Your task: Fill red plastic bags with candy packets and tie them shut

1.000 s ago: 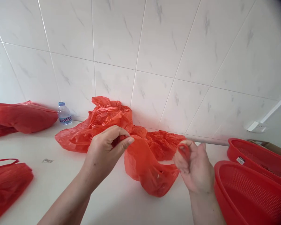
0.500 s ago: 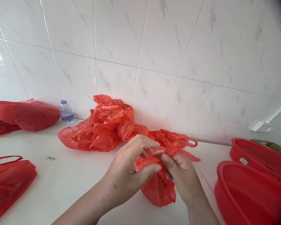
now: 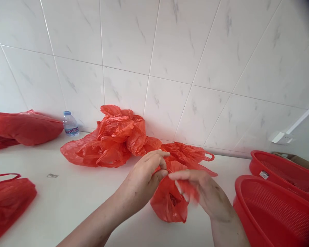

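A thin red plastic bag (image 3: 170,207) with something dark inside sits on the white table below my hands. My left hand (image 3: 150,175) is closed in a pinch, thumb against curled fingers, on the gathered top of this bag. Just to its right, my right hand (image 3: 202,190) has its fingers stretched out and apart, partly smeared by motion. A blurred red strip of the bag shows beside its fingers. Whether those fingers touch the strip is hard to see.
Crumpled red plastic bags (image 3: 118,137) lie against the tiled wall. Filled red bags (image 3: 28,128) and a small water bottle (image 3: 71,125) stand at left, another red bag (image 3: 12,200) nearer. Red plastic baskets (image 3: 273,202) are at right, below a wall socket (image 3: 282,138).
My left fingers have closed into a pinch on the bag's top. My right hand has let go of the twisted bag end and its fingers have spread. The view has shifted slightly.
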`<state>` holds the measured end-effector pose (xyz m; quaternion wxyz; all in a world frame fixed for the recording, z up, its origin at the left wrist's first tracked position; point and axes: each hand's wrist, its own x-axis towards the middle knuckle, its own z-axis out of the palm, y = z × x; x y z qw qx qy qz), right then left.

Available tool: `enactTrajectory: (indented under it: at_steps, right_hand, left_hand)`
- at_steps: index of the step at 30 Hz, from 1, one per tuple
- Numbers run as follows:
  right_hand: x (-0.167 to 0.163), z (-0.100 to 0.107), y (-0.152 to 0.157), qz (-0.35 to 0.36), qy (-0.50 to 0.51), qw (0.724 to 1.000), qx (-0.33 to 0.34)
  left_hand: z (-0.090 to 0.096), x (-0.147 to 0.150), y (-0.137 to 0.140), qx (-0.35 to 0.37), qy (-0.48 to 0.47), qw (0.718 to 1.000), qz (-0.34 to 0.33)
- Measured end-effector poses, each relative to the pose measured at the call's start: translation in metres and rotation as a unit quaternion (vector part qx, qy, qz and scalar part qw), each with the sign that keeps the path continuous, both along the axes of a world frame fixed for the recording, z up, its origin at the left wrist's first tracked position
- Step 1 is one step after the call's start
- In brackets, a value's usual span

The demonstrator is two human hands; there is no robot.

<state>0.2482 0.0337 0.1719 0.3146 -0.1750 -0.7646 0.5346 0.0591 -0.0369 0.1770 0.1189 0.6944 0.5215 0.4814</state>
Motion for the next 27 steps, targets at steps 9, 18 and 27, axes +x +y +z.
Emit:
enactTrajectory:
  at_steps: [9, 18, 27]
  right_hand:
    - [-0.019, 0.003, -0.004, -0.249, -0.140, 0.955, 0.079]
    - [-0.011, 0.005, 0.005, -0.137, -0.073, 0.988, 0.006]
    - [-0.019, -0.061, 0.067, -0.264, -0.218, 0.939, 0.040]
  left_hand:
    - [-0.006, 0.005, 0.003, -0.084, -0.060, 0.995, 0.016]
    - [-0.001, 0.001, 0.002, -0.029, 0.041, 0.999, 0.021]
    - [0.007, 0.026, -0.028, -0.014, 0.306, 0.916, -0.260]
